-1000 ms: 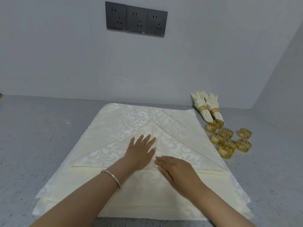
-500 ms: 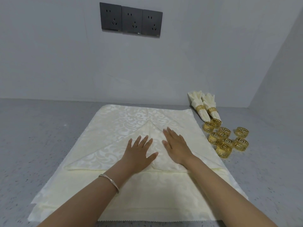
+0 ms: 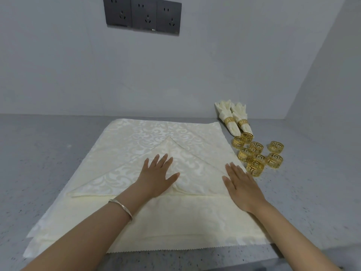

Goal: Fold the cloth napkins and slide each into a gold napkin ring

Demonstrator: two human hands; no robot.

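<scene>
Left hand (image 3: pixel 156 178) flat, fingers spread, on folded triangle napkin (image 3: pixel 125 173); right hand (image 3: pixel 241 184) flat at its 3 o'clock corner; gold rings (image 3: pixel 257 153) at 2 o'clock on counter (image 3: pixel 39 153)

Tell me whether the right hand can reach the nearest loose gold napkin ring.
Probably yes: the right hand lies flat on the cream patterned cloth napkin, and the nearest gold napkin ring sits just past its fingertips, nothing between.

No lettering can be read anywhere. The dark wall socket panel (image 3: pixel 143 15), at twelve o'clock, carries a tiny pale mark on its middle plate's lower edge (too small and blurred to make out).
</scene>
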